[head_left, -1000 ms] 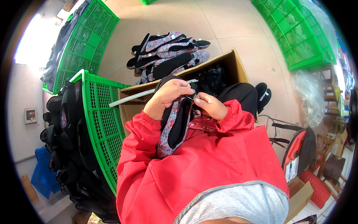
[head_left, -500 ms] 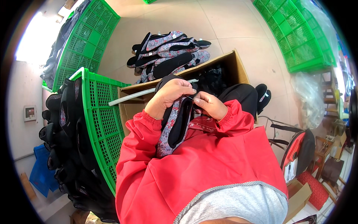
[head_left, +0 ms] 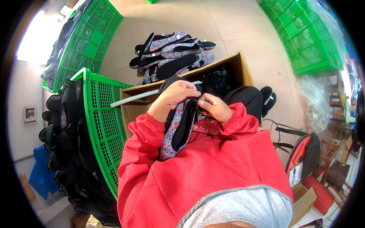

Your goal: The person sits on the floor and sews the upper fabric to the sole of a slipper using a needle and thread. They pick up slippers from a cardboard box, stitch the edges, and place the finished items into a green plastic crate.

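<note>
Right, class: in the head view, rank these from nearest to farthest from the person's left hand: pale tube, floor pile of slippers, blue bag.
1. Pale tube: just beside the left hand, across the box.
2. Floor pile of slippers: beyond the box.
3. Blue bag: far left, low.

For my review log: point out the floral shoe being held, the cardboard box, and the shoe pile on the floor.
floral shoe (head_left: 175, 127), head view, patterned side.
cardboard box (head_left: 240, 66), head view, right wall.
shoe pile (head_left: 173, 57), head view, middle.
</note>
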